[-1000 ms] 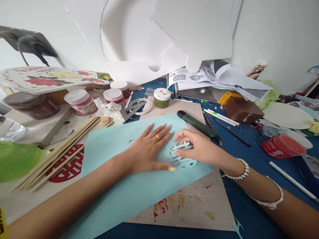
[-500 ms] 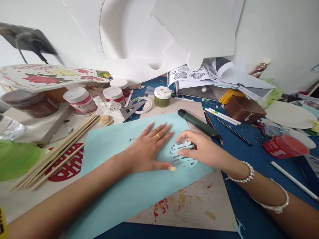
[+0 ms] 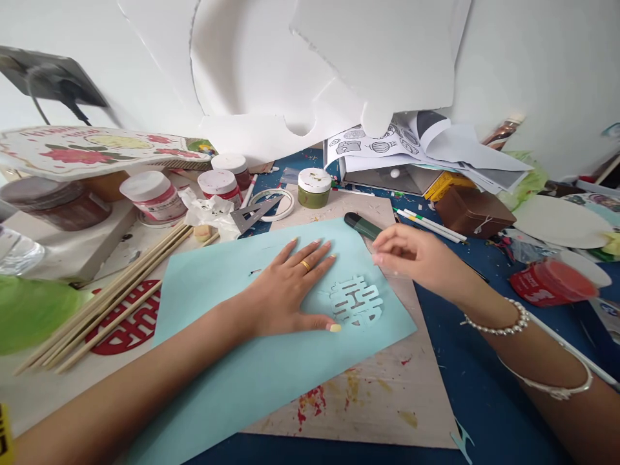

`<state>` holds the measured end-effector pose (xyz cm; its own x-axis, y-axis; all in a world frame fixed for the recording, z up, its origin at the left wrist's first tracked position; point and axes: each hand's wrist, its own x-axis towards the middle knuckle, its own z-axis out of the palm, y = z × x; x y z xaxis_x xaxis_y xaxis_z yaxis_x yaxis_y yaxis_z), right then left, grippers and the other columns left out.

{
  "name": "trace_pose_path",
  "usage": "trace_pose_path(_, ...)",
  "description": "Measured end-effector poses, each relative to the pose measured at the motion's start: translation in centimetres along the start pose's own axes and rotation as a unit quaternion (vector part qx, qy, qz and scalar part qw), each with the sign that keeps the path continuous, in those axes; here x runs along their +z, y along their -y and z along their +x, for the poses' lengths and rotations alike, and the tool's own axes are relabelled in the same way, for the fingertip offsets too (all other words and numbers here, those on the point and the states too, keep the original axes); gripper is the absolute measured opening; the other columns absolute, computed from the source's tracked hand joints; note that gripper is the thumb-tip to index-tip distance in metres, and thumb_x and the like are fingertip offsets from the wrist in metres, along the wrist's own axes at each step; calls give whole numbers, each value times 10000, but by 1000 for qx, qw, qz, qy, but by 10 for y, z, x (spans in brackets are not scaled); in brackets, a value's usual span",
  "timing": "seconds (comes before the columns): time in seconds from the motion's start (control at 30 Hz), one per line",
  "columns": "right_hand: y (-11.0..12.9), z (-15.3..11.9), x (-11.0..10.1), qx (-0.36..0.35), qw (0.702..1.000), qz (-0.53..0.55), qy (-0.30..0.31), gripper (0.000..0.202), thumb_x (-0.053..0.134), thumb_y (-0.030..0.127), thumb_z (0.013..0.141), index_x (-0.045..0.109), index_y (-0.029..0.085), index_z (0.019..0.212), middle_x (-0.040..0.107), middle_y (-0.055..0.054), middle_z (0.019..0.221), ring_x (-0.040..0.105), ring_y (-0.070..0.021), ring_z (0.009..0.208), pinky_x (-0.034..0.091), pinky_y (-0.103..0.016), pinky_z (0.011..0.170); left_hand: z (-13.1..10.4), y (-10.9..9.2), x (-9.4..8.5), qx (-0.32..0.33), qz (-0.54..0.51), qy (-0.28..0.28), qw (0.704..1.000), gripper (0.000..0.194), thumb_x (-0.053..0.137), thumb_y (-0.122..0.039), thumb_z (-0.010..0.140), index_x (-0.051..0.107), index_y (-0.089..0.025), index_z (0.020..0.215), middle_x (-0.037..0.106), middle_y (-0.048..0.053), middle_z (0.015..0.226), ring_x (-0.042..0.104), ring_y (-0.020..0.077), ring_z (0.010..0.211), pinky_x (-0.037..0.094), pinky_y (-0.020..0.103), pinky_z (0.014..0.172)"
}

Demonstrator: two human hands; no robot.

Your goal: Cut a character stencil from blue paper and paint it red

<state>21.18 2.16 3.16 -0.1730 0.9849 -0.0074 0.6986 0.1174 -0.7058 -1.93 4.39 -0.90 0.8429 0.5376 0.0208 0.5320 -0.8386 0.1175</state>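
My left hand (image 3: 290, 290) lies flat with fingers spread on a sheet of light blue paper (image 3: 217, 387), pressing it down. Just right of its thumb is a cut-out openwork pattern (image 3: 357, 300) in the paper, with narrow slots through it. My right hand (image 3: 411, 261) is raised above the paper's right edge, its fingers curled toward the thumb in a loose pinch. Whether anything small is between the fingertips does not show. Behind it lies a dark green utility knife (image 3: 362, 226), partly covered by the hand.
Under the paper is a paint-stained board (image 3: 358, 407). Wooden sticks (image 3: 121, 284) rest over a red cut-out (image 3: 145, 323) at left. A green paint jar (image 3: 314, 188), a triangle ruler (image 3: 256, 216) and a tape roll (image 3: 285, 210) stand behind. At right is a red tub (image 3: 552, 283).
My right hand has left the cut-out pattern and moved up and right, over the utility knife. The pattern now lies in full view. My left hand stays in place.
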Motion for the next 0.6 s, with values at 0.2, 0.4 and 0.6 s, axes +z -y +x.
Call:
trace_pose_path(0.2,-24,5,-19,-19,932,-334,-137,284,573,425,711,530,164,814,563,-55,789,538,-196,696,377,-278,550,-1,2,1,8,-6,-13,1000,895,270,-754,720,179,-137,1360,86,100,1419,58,254,1298,-16,438,1035)
trace_pose_path(0.4,-36,6,-30,39,925,-378,4,329,502,494,727,528,166,739,577,-54,845,550,-154,571,343,-253,476,0,3,2,12,-4,-15,1000,886,271,-749,726,169,-142,1363,73,93,1421,54,250,1299,-16,437,1037)
trace_pose_path(0.6,-35,11,-31,23,914,-400,69,269,445,439,767,490,174,747,554,-4,466,562,-198,565,293,-249,466,0,2,1,4,-1,-17,1000,885,266,-752,724,176,-146,1362,75,82,1422,56,251,1298,-2,437,1039)
